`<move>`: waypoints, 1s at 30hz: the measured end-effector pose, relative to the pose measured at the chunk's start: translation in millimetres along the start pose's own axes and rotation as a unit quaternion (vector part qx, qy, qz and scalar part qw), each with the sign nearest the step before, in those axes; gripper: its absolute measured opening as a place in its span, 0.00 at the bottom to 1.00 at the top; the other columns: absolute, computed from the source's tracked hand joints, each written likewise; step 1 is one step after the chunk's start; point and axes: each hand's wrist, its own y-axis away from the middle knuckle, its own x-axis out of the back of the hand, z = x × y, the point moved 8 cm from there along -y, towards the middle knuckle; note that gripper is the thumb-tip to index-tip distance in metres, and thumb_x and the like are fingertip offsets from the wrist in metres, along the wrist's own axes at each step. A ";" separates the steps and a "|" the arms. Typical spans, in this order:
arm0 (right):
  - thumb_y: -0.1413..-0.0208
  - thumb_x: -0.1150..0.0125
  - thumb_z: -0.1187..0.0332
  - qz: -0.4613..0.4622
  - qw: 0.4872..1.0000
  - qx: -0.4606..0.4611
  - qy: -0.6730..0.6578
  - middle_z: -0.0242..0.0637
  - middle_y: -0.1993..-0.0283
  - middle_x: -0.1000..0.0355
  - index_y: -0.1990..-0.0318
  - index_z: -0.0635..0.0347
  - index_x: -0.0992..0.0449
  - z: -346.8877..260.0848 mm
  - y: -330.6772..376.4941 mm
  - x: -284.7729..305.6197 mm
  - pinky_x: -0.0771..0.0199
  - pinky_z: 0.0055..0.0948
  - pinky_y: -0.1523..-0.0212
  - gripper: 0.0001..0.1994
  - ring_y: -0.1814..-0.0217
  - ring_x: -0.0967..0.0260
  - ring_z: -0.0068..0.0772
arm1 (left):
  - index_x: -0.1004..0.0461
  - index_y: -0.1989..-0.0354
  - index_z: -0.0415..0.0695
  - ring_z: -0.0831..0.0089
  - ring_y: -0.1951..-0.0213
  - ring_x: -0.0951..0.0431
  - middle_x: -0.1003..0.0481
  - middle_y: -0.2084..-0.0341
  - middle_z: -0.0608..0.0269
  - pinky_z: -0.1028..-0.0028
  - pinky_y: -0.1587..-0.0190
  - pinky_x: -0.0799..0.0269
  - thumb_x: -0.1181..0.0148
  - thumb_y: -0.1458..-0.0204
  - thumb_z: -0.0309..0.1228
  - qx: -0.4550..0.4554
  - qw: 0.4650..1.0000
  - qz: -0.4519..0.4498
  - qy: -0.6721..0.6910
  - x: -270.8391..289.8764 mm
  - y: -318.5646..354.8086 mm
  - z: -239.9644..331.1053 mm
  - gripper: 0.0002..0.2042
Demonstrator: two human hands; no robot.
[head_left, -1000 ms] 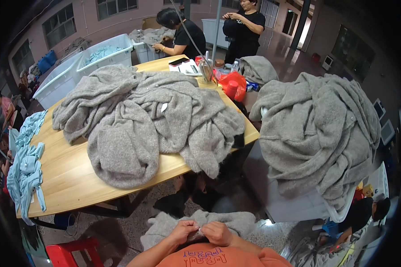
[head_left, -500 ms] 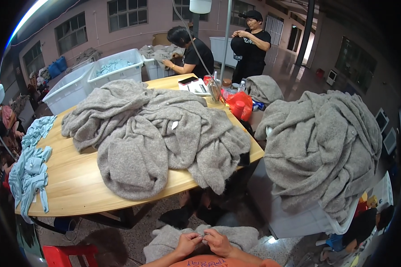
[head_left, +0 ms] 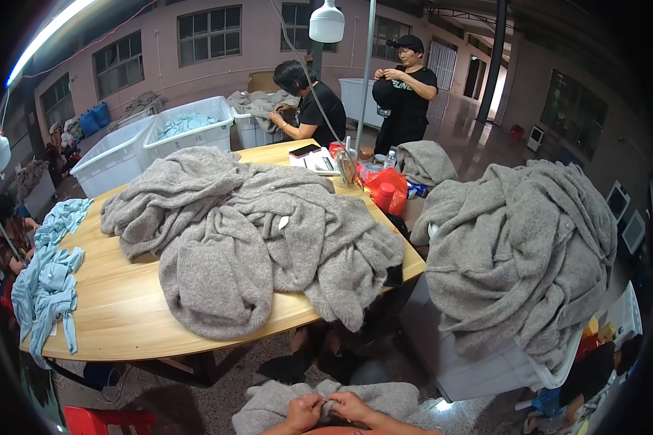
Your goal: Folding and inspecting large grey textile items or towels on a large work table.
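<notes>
A fuzzy grey-brown knit garment (head_left: 393,399) lies bunched across my lap at the lower edge. My left hand (head_left: 304,413) pinches a bit of its fabric with curled fingers. Close beside it, my right hand (head_left: 351,407) is closed on the same garment, the two sets of fingertips almost meeting at a small raised fold. Whether anything small, such as a thread or button, is between the fingertips cannot be made out.
Before me stands a wooden table (head_left: 116,319) bearing heaped grey-brown knits (head_left: 218,275) and light blue garments (head_left: 54,279). On my right, a white bin (head_left: 486,370) overflows with more knits. A red stool (head_left: 109,419) is lower left. Two people (head_left: 319,109) work beyond the table.
The whole view has tipped slightly upward, so the table and my hands sit lower in it. My fingers stay closed on the garment, with the right hand's fingers shifted a little.
</notes>
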 end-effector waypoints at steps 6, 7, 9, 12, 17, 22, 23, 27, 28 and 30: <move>0.59 0.52 0.71 0.184 0.902 0.280 0.272 0.40 0.80 0.33 0.76 0.58 0.34 -24.7 15.3 0.3 0.36 0.33 0.83 0.02 0.81 0.34 0.40 | 0.28 0.80 0.40 0.68 0.82 0.28 0.30 0.86 0.55 0.74 0.79 0.35 0.43 0.62 0.28 0.114 0.992 -0.002 0.048 -2.6 -5.0 -11.7 0.04; 0.59 0.51 0.70 0.203 0.872 0.324 0.305 0.40 0.81 0.33 0.78 0.58 0.35 -37.8 22.6 0.2 0.36 0.33 0.84 0.03 0.80 0.34 0.39 | 0.28 0.80 0.40 0.68 0.82 0.28 0.30 0.86 0.55 0.74 0.79 0.35 0.43 0.62 0.28 0.111 0.993 -0.002 0.049 -3.6 -5.4 -13.1 0.04; 0.59 0.51 0.69 0.205 0.873 0.320 0.305 0.40 0.81 0.33 0.79 0.57 0.36 -34.8 21.6 -2.0 0.36 0.34 0.84 0.04 0.80 0.34 0.39 | 0.28 0.80 0.40 0.68 0.83 0.28 0.31 0.87 0.54 0.74 0.81 0.35 0.43 0.62 0.28 0.144 0.985 0.005 0.094 -7.1 -1.8 -24.7 0.05; 0.59 0.51 0.68 0.218 0.872 0.301 0.317 0.39 0.81 0.33 0.80 0.57 0.36 -34.6 21.1 0.1 0.36 0.35 0.84 0.05 0.80 0.34 0.40 | 0.29 0.81 0.40 0.66 0.84 0.28 0.31 0.87 0.53 0.72 0.81 0.35 0.43 0.62 0.28 0.114 0.987 0.034 0.104 -4.9 -1.0 -15.8 0.05; 0.60 0.51 0.69 0.226 0.874 0.275 0.330 0.39 0.81 0.33 0.80 0.57 0.36 -32.7 19.6 -1.7 0.36 0.36 0.84 0.04 0.81 0.34 0.41 | 0.30 0.82 0.40 0.59 0.82 0.29 0.31 0.87 0.52 0.69 0.81 0.35 0.44 0.62 0.27 0.052 0.998 0.033 -0.003 5.5 -5.1 7.2 0.05; 0.60 0.52 0.70 0.237 0.899 0.250 0.270 0.42 0.81 0.33 0.79 0.58 0.35 -22.6 15.1 4.7 0.36 0.38 0.81 0.03 0.79 0.34 0.45 | 0.31 0.83 0.41 0.57 0.81 0.29 0.31 0.86 0.52 0.67 0.81 0.35 0.45 0.62 0.26 -0.021 0.997 0.068 -0.030 5.0 -5.4 15.2 0.04; 0.60 0.52 0.70 0.239 0.899 0.249 0.268 0.42 0.81 0.33 0.79 0.58 0.35 -20.0 13.5 5.7 0.36 0.38 0.81 0.03 0.79 0.34 0.45 | 0.31 0.83 0.41 0.57 0.81 0.29 0.31 0.86 0.52 0.67 0.81 0.35 0.45 0.62 0.26 -0.026 0.997 0.071 -0.026 6.5 -5.9 18.5 0.03; 0.60 0.53 0.71 0.162 0.944 0.233 0.169 0.45 0.80 0.35 0.78 0.59 0.36 -19.6 10.9 6.5 0.37 0.39 0.77 0.03 0.76 0.35 0.48 | 0.32 0.83 0.41 0.58 0.82 0.29 0.31 0.86 0.53 0.68 0.81 0.35 0.45 0.62 0.25 -0.003 0.997 0.079 0.012 10.1 -5.5 17.9 0.03; 0.61 0.52 0.71 0.146 0.948 0.239 0.152 0.45 0.80 0.36 0.78 0.60 0.36 -24.3 13.7 7.1 0.38 0.39 0.77 0.03 0.76 0.36 0.49 | 0.32 0.83 0.41 0.58 0.82 0.29 0.31 0.86 0.53 0.68 0.81 0.35 0.45 0.62 0.25 -0.002 0.997 0.079 0.013 9.6 -5.6 18.8 0.03; 0.61 0.52 0.71 0.167 0.943 0.225 0.179 0.45 0.80 0.36 0.79 0.60 0.36 -27.4 13.9 8.8 0.38 0.39 0.78 0.03 0.76 0.36 0.48 | 0.32 0.83 0.40 0.58 0.83 0.29 0.31 0.87 0.53 0.68 0.82 0.35 0.46 0.62 0.25 -0.003 0.997 0.075 0.012 8.9 -6.3 20.8 0.03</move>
